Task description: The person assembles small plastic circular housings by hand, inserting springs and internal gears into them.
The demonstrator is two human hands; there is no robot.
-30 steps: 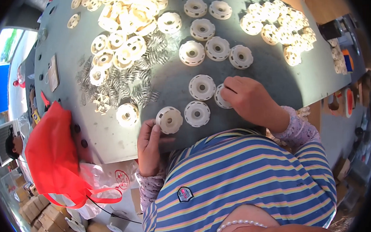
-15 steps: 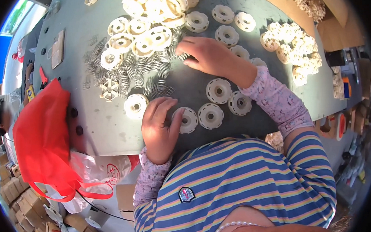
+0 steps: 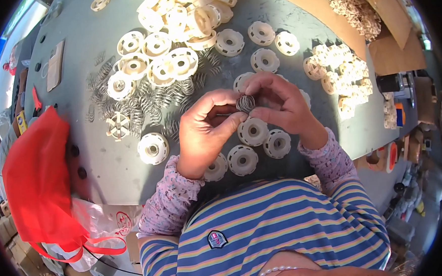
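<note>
Between the fingertips of my left hand [image 3: 204, 131] and my right hand [image 3: 285, 106] is a metal coil spring [image 3: 245, 103], perhaps more than one tangled together. Both hands pinch it above the table. Just below it lies a cream round plastic part [image 3: 253, 131] with a hole in its centre. More such parts, one a white disc [image 3: 242, 160], lie nearby, some partly hidden by my hands. To the left spreads a heap of loose springs [image 3: 145, 99], with several round parts on top. A spoked cream piece [image 3: 118, 126] lies beside the heap.
A large pile of cream parts [image 3: 188, 13] stands at the far side. At right are a cluster of small cream pieces [image 3: 338, 75] and an open cardboard box [image 3: 320, 18]. A red bag [image 3: 36, 179] sits at the left edge, near a phone-like slab [image 3: 55, 66].
My right hand has come back from the spring heap toward me. My left hand has risen from the near discs to meet it, and both now hold a spring. The view has shifted slightly.
</note>
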